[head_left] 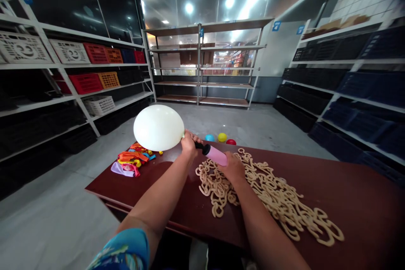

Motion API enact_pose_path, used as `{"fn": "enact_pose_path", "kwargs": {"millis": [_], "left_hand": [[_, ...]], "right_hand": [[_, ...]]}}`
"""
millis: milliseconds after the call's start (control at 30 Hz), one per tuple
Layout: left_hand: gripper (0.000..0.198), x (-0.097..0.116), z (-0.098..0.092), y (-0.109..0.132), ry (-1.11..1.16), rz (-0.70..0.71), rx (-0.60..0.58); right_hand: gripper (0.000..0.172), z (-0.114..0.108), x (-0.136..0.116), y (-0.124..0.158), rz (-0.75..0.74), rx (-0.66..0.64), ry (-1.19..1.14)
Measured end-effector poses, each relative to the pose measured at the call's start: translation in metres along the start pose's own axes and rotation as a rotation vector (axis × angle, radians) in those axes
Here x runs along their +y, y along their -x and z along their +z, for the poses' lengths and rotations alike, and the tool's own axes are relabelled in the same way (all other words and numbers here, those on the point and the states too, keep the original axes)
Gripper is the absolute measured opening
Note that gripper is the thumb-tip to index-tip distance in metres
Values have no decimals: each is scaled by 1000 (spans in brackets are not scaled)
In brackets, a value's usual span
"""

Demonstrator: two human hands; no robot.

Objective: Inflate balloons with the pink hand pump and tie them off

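A white inflated balloon (158,128) hangs over the table's back left part, its neck at the fingers of my left hand (189,143). Those fingers are closed around the neck, where it meets the black nozzle of a pump. My right hand (233,168) is wrapped round the pink barrel of the pump (216,155). Below the balloon lies a pile of flat, uninflated balloons (130,160) in several colours. Beige curled ring-like pieces (278,192) are spread on the table under and beyond my right forearm.
The dark red table (186,202) spans the front. Behind it, blue (209,137), yellow (222,137) and red (231,141) balloons show near the floor. Racks with crates (95,53) stand left, others with dark bins (360,84) right, and a metal shelf (224,85) at the back.
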State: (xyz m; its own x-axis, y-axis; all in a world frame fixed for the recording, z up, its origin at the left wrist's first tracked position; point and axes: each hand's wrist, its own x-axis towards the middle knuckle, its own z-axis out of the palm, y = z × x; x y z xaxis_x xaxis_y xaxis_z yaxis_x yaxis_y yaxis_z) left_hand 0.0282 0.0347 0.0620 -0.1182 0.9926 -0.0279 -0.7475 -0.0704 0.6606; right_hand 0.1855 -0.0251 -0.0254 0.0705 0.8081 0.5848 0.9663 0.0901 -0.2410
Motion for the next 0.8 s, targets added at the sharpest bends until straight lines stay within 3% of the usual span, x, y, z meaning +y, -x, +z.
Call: {"fn": "enact_pose_path", "kwargs": {"millis": [133,367,467,533,600,800], "left_hand": [[39,23,-3,-3,-6,35,17],[42,116,4,-1,15,161,2],[42,138,8,-2,-12,190,-32],[43,135,9,-4,-18,202,-39],[43,119,8,-8,-9,197,-19],[40,42,1,-11,-6,69,10]], "right_hand": [[30,-3,-3,-2,-20,5,-30],[35,-8,-4,-5,-4,23,-83],[34,-8,-6,-6,20,20,-101],[32,-8,-6,-6,38,7,-90],[30,-8,-5,-6,57,-5,-62],[31,-5,-1,-4,64,-29,-8]]}}
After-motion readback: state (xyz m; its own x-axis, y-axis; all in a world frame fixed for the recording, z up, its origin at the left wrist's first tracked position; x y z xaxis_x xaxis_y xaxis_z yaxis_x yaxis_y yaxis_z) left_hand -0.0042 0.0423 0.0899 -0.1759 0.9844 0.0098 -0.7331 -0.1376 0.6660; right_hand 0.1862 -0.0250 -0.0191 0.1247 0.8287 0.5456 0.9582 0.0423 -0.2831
